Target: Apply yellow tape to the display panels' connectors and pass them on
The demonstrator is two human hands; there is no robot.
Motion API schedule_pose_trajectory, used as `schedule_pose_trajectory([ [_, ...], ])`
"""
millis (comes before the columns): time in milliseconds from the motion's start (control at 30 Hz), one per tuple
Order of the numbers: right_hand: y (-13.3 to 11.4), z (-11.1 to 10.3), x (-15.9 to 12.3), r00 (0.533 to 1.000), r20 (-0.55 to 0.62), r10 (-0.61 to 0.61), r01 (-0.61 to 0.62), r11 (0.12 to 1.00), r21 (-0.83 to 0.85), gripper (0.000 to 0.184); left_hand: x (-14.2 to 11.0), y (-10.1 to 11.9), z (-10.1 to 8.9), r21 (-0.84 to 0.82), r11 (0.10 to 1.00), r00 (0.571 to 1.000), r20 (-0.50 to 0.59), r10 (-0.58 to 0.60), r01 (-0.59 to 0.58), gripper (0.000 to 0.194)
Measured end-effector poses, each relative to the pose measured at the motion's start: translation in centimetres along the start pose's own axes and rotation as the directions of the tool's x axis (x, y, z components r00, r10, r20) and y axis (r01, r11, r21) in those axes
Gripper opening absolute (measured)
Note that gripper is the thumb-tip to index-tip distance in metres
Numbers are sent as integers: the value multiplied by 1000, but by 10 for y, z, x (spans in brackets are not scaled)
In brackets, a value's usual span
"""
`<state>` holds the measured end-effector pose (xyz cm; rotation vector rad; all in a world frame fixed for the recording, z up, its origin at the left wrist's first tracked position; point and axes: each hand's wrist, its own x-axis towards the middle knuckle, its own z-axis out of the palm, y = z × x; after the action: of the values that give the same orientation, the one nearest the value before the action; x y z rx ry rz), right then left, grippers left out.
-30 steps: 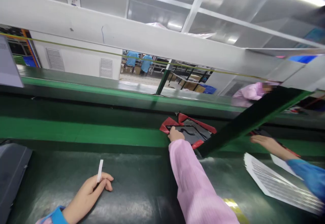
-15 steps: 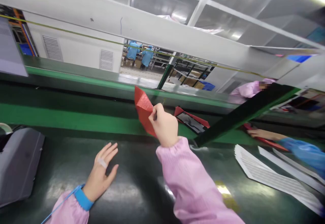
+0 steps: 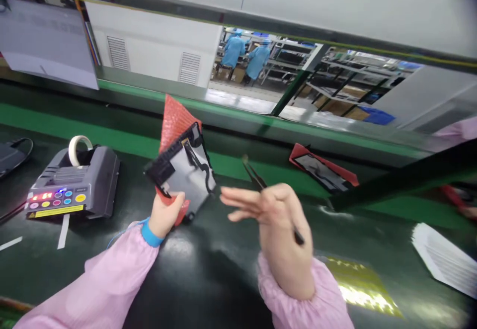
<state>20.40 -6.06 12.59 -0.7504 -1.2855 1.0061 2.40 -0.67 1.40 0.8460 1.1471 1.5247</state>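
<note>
My left hand (image 3: 166,215) is closed on the lower edge of a black-framed electronic panel (image 3: 188,170) with a grey plate and a dark cable across it. A red bubble-wrap bag (image 3: 176,118) sticks up behind the panel, and a bit of it shows beneath by my thumb. The panel is tilted, held above the dark bench. To its right is my right hand (image 3: 285,234), fingers stretched toward the panel but apart from it. Dark tweezers (image 3: 254,175) are tucked in that hand, tips pointing away and the rear end showing near the palm.
A grey tape dispenser (image 3: 89,180) with a white tape roll stands at left. Another panel on red wrap (image 3: 320,170) lies on the ledge, near a dark slanted post (image 3: 402,172). Yellow film (image 3: 365,284) and white strips (image 3: 443,257) lie at right. People in blue work beyond.
The red bag has passed from my right hand to my left, which was open before; the panel now shows with it. My right hand has drawn back rightward. The view has turned left and down.
</note>
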Motion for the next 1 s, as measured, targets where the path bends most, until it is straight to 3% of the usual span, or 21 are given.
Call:
schedule_pose_trajectory([
  [67,3,-22,-21,999,-17,30,-29,997,71,35,-9,8,-1,-69,986,988,33,-153,155,45],
  [167,17,-51,-59,963,-15,269,-258,938,231,46,-29,13,-10,-105,919,924,99,-371,380,37],
  [300,44,-64,-108,811,-7,585,-544,758,359,42,-58,10,-29,-99,807,813,117,-571,582,32],
  [400,62,-64,-130,740,23,672,-641,695,327,39,-79,9,-41,-115,792,801,73,-595,599,53],
  [500,70,-66,-139,743,37,668,-655,715,245,36,-97,8,-53,-41,875,875,-12,-483,482,75],
  [600,68,-69,-139,785,23,620,-613,770,174,32,-110,8,-63,78,919,921,-73,-382,387,80],
  [667,64,-69,-139,821,-56,568,-561,821,103,31,-113,8,-67,77,923,923,-112,-368,377,76],
  [767,62,-66,-144,863,-127,488,-504,848,-164,24,-115,9,-65,-25,921,903,-191,-385,388,79],
  [867,69,-59,-155,848,-104,520,-513,753,-413,38,-119,9,-55,-161,893,865,-225,-448,420,83],
  [933,77,-53,-161,828,-130,546,-541,715,-443,42,-124,8,-47,-229,876,852,-226,-472,425,81],
  [1000,85,-46,-163,828,-176,533,-556,739,-380,45,-131,6,-40,-268,870,852,-223,-474,414,79],
])
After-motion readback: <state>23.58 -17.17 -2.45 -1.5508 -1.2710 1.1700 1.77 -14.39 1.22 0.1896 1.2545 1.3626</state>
